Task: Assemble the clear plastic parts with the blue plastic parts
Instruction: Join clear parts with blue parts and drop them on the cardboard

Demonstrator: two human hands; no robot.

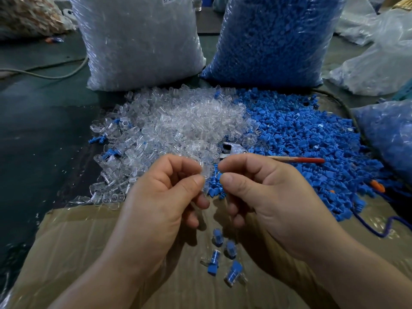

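My left hand [160, 197] pinches a clear plastic part [204, 172] between thumb and forefinger. My right hand [263, 192] pinches a blue plastic part [219, 176] just to its right, the two parts nearly touching. Behind my hands lie a heap of clear parts [178, 126] and, to its right, a heap of blue parts [301, 134]. Several assembled clear-and-blue pieces [225, 257] lie on the cardboard [89, 241] below my hands.
A large bag of clear parts [138, 41] and a large bag of blue parts [274, 39] stand at the back. A metal tool with a red handle [296, 159] lies between the heaps. More bags sit at the right, a cable [44, 73] at the left.
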